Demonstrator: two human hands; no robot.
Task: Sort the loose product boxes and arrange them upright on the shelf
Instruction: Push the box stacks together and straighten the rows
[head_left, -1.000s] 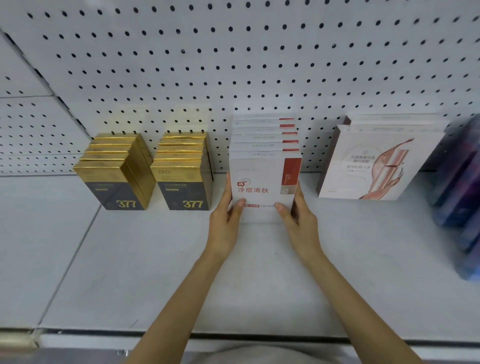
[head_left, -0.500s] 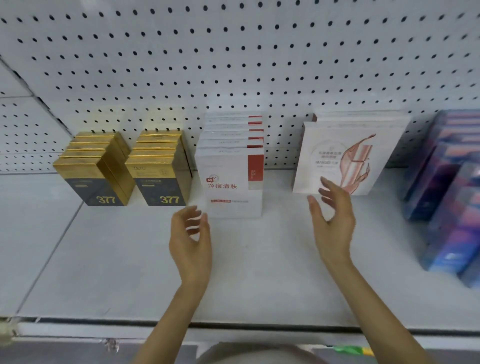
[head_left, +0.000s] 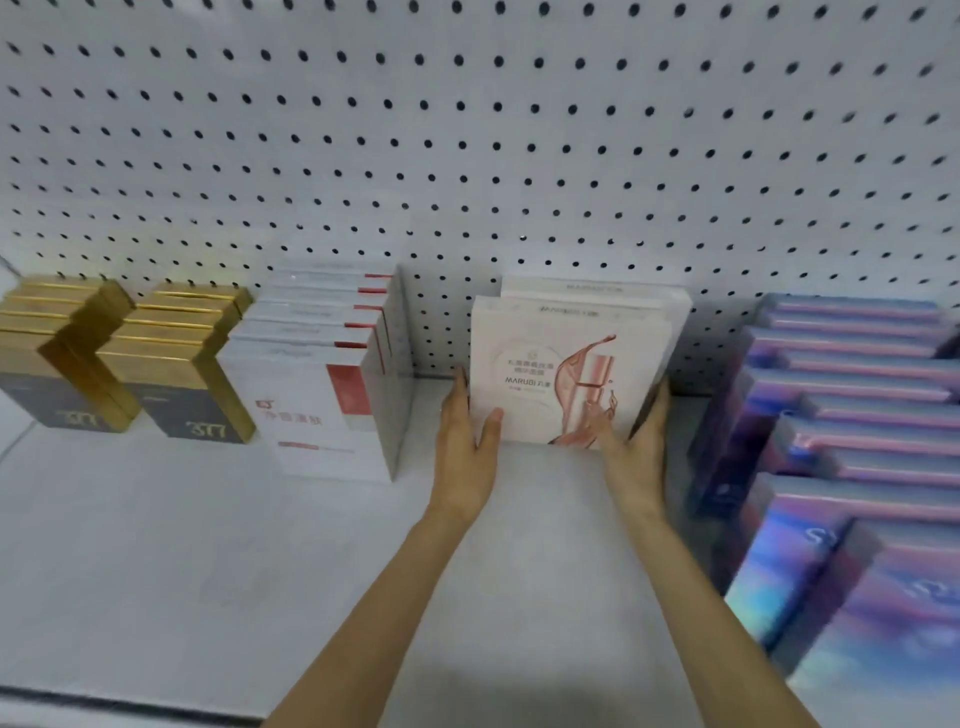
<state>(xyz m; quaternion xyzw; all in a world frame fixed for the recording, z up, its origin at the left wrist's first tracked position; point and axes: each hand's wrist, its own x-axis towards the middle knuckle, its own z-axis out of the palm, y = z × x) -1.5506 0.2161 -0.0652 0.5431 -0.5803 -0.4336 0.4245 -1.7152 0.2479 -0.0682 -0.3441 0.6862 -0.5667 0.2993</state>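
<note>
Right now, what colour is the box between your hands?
The box is white with a rose-gold splash; head view.

White pegboard wall (head_left: 519, 130), dark holes

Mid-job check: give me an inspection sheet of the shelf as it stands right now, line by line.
Surface: white shelf, boxes in rows toward the back.
Job's things: gold boxes in two rows; white-and-red boxes in one row; white-and-pink boxes, with the front one offset left of those behind; purple boxes at right, blurred.
Clutter: nothing seen.
Hands: left hand and right hand press the sides of the white-and-pink boxes.
Cables: nothing seen.
Surroundings: white pegboard behind.
</note>
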